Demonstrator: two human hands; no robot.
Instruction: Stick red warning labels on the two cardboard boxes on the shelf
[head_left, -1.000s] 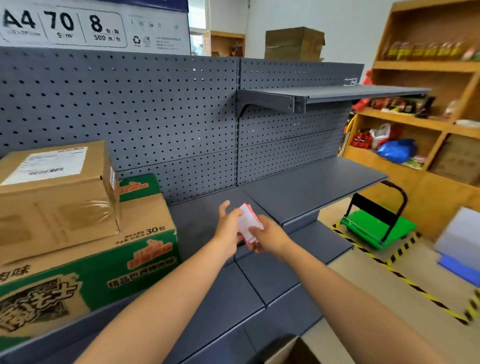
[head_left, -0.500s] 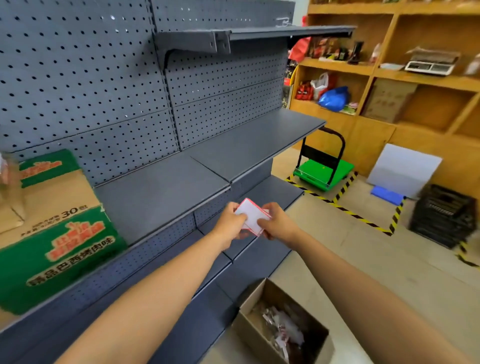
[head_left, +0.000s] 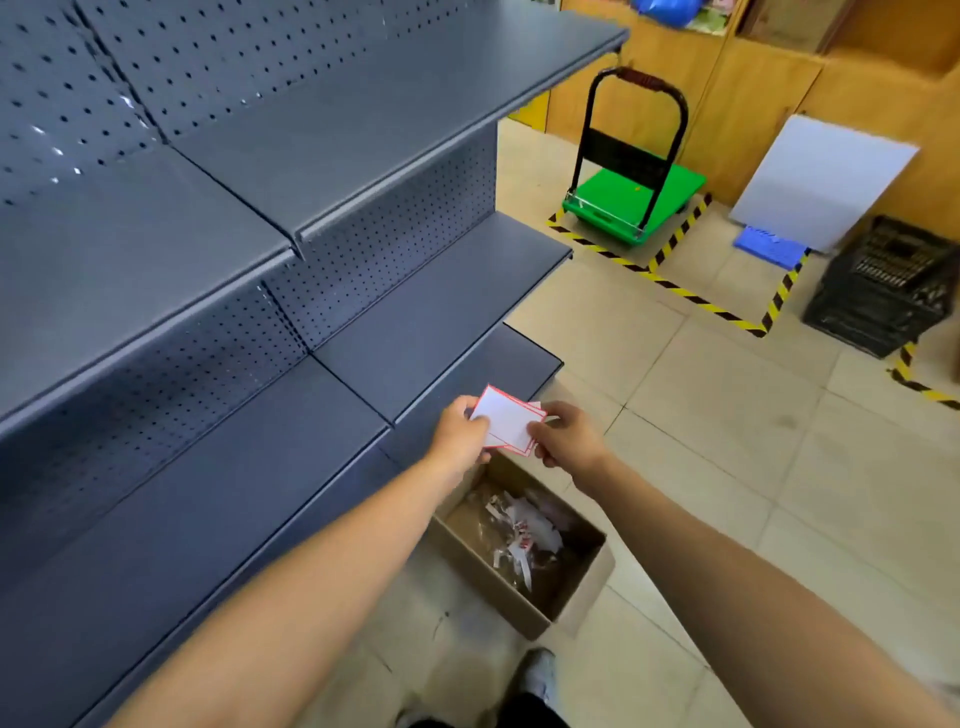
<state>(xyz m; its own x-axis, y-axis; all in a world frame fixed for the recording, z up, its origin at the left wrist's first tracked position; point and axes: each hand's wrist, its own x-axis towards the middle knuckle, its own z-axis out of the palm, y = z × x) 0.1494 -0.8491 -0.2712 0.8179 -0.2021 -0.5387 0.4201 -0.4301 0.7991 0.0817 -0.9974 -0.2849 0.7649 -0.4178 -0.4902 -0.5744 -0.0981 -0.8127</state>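
— So, tell me what your hands are doing.

— Your left hand and your right hand are both closed on the same small stack of labels. The labels are white with a thin red border. Your left hand pinches the left edge, with the thumb on top, and your right hand pinches the right edge. You hold the stack in the air, in front of the grey metal shelf and above the floor.

— And what is under your hands?

— Just below them an open cardboard box stands on the tiled floor, beside the lowest shelf board. It contains crumpled white paper scraps with some red on them.

— Where are the two cardboard boxes for the labels?

— You cannot see them in this view. The shelf boards you see carry nothing. Farther away a green trolley stands inside yellow-black floor tape, and a black crate is at the right.
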